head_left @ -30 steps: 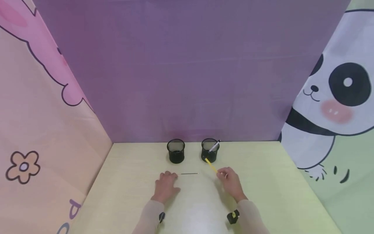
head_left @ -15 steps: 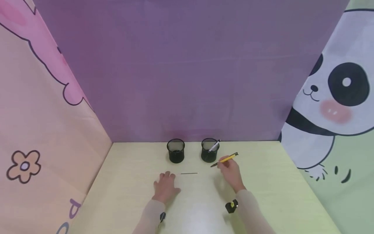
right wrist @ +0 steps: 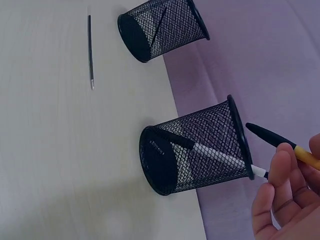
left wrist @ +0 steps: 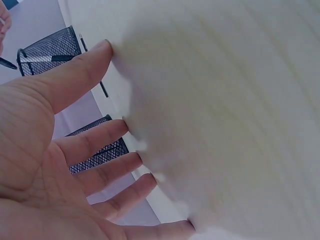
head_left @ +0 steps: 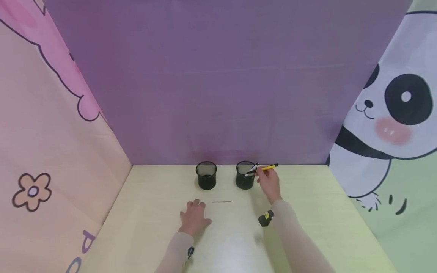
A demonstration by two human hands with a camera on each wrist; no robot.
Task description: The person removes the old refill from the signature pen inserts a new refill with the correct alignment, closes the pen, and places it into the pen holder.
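My right hand (head_left: 269, 186) pinches a yellow pen (right wrist: 275, 135) with a black grip end. The pen's dark tip points at the open mouth of the right black mesh pen cup (head_left: 244, 182), right by the rim in the right wrist view. Inside that cup a white pen (right wrist: 217, 154) with a black end leans against the rim. My left hand (head_left: 194, 217) is spread on the table, its fingertips (left wrist: 145, 178) touching the surface. Just beyond it lies a thin dark pen refill (head_left: 222, 202).
A second black mesh cup (head_left: 206, 183) stands to the left, with a thin dark stick (right wrist: 159, 27) showing through its mesh. Behind both cups rises a purple cloth backdrop (head_left: 222, 94). Printed cloth panels flank the pale table (head_left: 307, 212).
My right hand has turned the yellow pen so its dark tip points left, and carried it forward to the right cup. The left hand stays put.
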